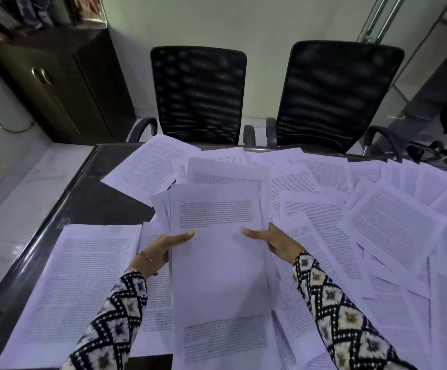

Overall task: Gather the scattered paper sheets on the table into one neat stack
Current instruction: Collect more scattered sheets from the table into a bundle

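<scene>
As we read across from the left, we list first a dark wooden cabinet (56,84), which stands on the floor beyond the table's far left corner. Next we enter the table (64,206) itself, dark and glossy along its left edge.

Toward the near left corner we find a large printed sheet (83,284) lying flat. A second printed sheet (147,166) lies askew at the far edge, one corner reaching past it. Behind that edge we note the left chair (198,94), black with a mesh back.

At the middle of the table we record the held stack (217,263), a bundle of printed pages with its far ends fanned unevenly. The left hand (167,245) grips its left edge, thumb laid on the top page and fingers hidden beneath. A thin bracelet (147,261) circles that wrist. The right hand (273,241) grips the right edge likewise, thumb on top and fingers tucked under. Both arms wear black-and-white patterned sleeves (337,303). We cannot tell whether the stack's near end rests on the paper below.

Behind the far edge, further along, stands the right chair (339,94), a match to the first. From the stack to the table's right edge we log the scattered sheets (393,228), many printed pages that overlap at differing angles.
</scene>
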### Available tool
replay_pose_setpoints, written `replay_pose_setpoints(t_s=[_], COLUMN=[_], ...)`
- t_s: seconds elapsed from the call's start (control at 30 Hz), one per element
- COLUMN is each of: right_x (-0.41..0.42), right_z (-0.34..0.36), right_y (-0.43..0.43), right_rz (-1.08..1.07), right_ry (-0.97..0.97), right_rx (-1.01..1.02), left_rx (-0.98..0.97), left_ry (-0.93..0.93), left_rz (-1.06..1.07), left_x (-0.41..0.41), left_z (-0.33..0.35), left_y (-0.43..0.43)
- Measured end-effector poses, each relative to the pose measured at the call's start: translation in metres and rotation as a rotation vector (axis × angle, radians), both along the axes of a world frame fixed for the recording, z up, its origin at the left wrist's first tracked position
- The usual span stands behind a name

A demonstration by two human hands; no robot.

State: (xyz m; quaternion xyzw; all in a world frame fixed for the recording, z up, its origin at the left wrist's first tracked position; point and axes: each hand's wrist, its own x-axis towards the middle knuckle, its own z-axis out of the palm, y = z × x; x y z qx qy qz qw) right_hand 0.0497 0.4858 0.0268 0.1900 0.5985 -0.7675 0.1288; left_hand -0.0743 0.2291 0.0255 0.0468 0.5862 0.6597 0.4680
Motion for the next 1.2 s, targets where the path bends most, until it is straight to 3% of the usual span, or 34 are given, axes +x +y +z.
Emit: replay_pose_setpoints(t_s=[0.1, 0.23, 0.33, 0.4, 0.5, 0.6, 0.73, 0.83, 0.93, 1.0, 1.2], right_x=[-0.007, -0.016, -0.013, -0.005, 0.013, 0.022, 0.034, 0.064, 0.095, 0.108, 0.12], right_z=[-0.001, -0.003, -0.016, -0.024, -0.05, -0.059, -0.027, -0.012, -0.024, -0.039, -0.056], right_y=[0.0, 0.005, 0.006, -0.001, -0.013, -0.02, -0.023, -0.017, -0.022, -0.033, -0.029], right_rz=[0.181, -0.21, -0.316, -0.251, 0.073, 0.053, -0.025, -0.278, -0.475, -0.495, -0.416], right_ry=[-0.027, 0.04, 0.004, -0.096, -0.129, -0.132, -0.136, -0.098, -0.059, -0.058, -0.142], right_rx=[0.149, 0.104, 0.037, 0.193, 0.429, 0.51, 0.289, -0.194, -0.5, -0.516, -0.18], left_rx=[-0.021, -0.064, -0.175, -0.177, -0.221, -0.25, -0.304, -0.323, -0.251, -0.198, 0.011], left_ry=[0.036, 0.079, 0.087, 0.049, -0.018, -0.121, -0.131, -0.116, -0.145, -0.195, -0.41], left_rz=[-0.077, 0.098, 0.253, 0.411, 0.387, 0.423, 0.548, 0.689, 0.782, 0.785, 0.576], left_x=[0.001, -0.002, 0.009, 0.019, 0.039, 0.054, 0.057, 0.058, 0.071, 0.09, 0.145], left_z=[0.009, -0.001, -0.015, -0.023, -0.034, -0.046, -0.05, -0.039, -0.035, -0.046, -0.054], left_y=[0.01, 0.012, 0.012, 0.012, 0.013, 0.008, 0.004, 0.009, 0.019, 0.029, 0.025])
